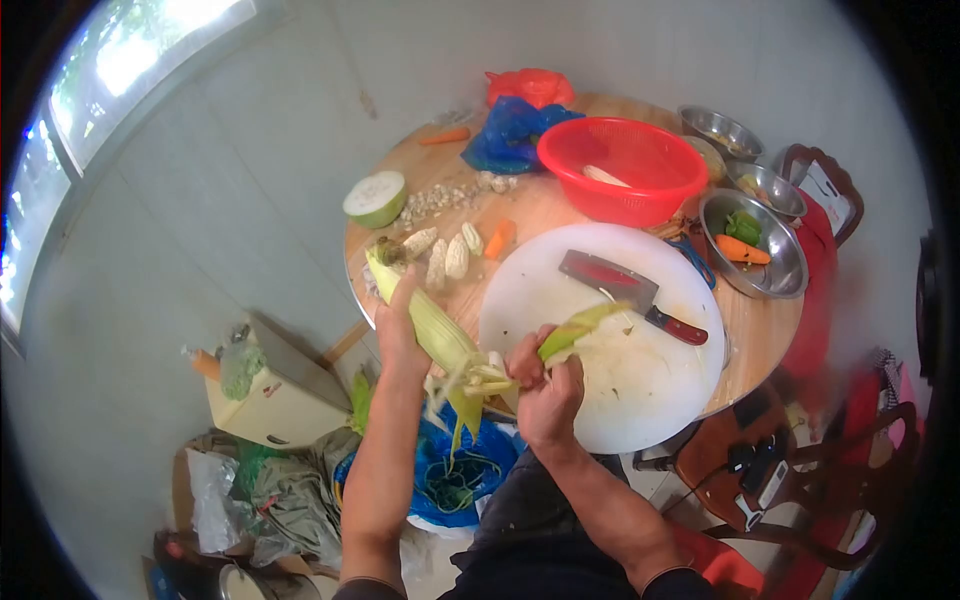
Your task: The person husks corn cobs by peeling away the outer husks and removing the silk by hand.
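An ear of corn (pixel 430 325), still in pale green husk, lies slanted in my left hand (pixel 402 325), whose fingers wrap round its upper part. My right hand (pixel 545 385) is closed on a strip of green husk (pixel 580 328) near the ear's lower end, where loose husk leaves hang down. Under and beyond my right hand is a round white cutting board (pixel 640 390) with a cleaver (pixel 610 280) lying flat on it. Several pale peeled corn pieces (pixel 457 257) rest on the wooden table just past the ear.
On the round table (pixel 420 165) are a cut gourd (pixel 376 200), garlic (pixel 435 200), carrot pieces (pixel 500 239), a blue bag (pixel 510 135), a red basket (pixel 640 205) and metal bowls (pixel 790 270). A blue bag-lined bin (pixel 480 450) stands below the corn. A wooden chair (pixel 735 450) is at the right.
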{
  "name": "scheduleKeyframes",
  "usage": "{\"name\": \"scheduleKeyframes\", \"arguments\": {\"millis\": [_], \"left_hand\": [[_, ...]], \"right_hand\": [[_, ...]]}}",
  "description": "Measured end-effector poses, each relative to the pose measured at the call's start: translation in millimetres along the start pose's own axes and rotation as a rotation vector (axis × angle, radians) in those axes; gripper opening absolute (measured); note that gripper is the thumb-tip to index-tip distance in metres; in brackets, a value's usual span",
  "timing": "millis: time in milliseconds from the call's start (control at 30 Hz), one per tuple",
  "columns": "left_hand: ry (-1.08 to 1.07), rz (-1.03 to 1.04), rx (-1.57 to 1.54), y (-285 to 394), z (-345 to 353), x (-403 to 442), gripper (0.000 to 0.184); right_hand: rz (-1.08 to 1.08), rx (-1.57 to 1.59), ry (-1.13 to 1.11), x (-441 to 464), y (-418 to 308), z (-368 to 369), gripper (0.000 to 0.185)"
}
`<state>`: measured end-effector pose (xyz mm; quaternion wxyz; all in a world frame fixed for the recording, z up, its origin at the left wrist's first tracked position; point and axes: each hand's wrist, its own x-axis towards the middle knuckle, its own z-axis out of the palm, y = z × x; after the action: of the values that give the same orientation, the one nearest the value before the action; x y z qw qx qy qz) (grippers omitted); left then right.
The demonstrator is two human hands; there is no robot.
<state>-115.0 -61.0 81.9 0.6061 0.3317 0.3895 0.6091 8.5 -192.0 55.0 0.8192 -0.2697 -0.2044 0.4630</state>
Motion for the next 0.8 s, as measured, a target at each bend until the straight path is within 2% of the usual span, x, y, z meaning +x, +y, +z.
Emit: {"name": "scheduleKeyframes", "arguments": {"millis": [67,100,200,233,300,333,367,433,467,500,533,567,633,667,733,767,800], "left_hand": [[-0.033,-0.035,-0.044,-3.1,-9.3,13.2,0.029],[-0.032,-0.033,-0.045,-3.8,-10.3,15.3,0.029],[-0.06,-0.056,-0.029,-11.7,-17.6,28.5,0.029],[-0.026,-0.043,-0.123,-18.0,-27.5,46.8,0.028],[0.007,-0.03,-0.226,-2.7,-47.4,69.0,0.026],[0.018,-0.056,-0.356,12.1,-57.6,80.0,0.027],[0.034,-0.09,-0.47,18.9,-63.2,82.9,0.029],[-0.036,-0.076,-0.389,28.7,-66.6,75.2,0.029],[-0.11,-0.05,-0.327,37.7,-68.0,72.1,0.03],[-0.107,-0.042,-0.321,44.1,-67.2,67.9,0.03],[-0.123,-0.043,-0.28,46.2,-63.2,61.7,0.03],[-0.139,-0.045,-0.243,46.4,-59.1,55.4,0.029],[-0.136,-0.026,-0.284,48.2,-47.7,40.4,0.028],[-0.133,-0.071,-0.289,49.6,-41.7,32.2,0.028],[-0.149,-0.14,-0.288,48.2,-41.1,27.5,0.029],[-0.144,-0.14,-0.29,48.0,-45.6,30.2,0.029],[-0.129,-0.145,-0.315,49.1,-48.9,34.4,0.03]], "right_hand": [[0.068,0.111,-0.038,-15.6,4.6,-2.4,0.033],[0.069,0.111,-0.04,-20.6,7.3,-3.9,0.033],[0.027,0.175,-0.016,-31.5,9.2,-2.3,0.051],[0.023,0.174,-0.013,-39.8,5.1,-4.6,0.051],[0.16,0.219,0.086,-68.8,0.9,-19.4,0.051],[0.095,0.086,-0.064,-76.1,-1.6,-30.0,0.049],[0.095,0.08,-0.064,-68.2,-5.4,-31.7,0.049],[0.083,0.063,0.035,-43.7,-2.1,-27.6,0.045],[0.041,-0.006,-0.132,-25.4,4.6,-37.4,0.044],[0.096,-0.035,-0.041,-15.7,6.0,-20.4,0.046],[0.032,-0.186,-0.192,-2.3,15.5,-15.8,0.047],[0.105,-0.218,-0.256,6.5,22.1,-11.9,0.056],[-0.191,-0.481,-0.411,19.4,39.8,9.4,0.068],[-0.185,-0.481,-0.421,20.9,41.2,17.4,0.068],[0.238,-0.391,-0.714,17.2,28.1,41.6,0.058],[0.243,-0.391,-0.717,20.6,31.4,40.9,0.058],[0.218,-0.546,-0.791,26.3,35.1,38.5,0.054]]}}
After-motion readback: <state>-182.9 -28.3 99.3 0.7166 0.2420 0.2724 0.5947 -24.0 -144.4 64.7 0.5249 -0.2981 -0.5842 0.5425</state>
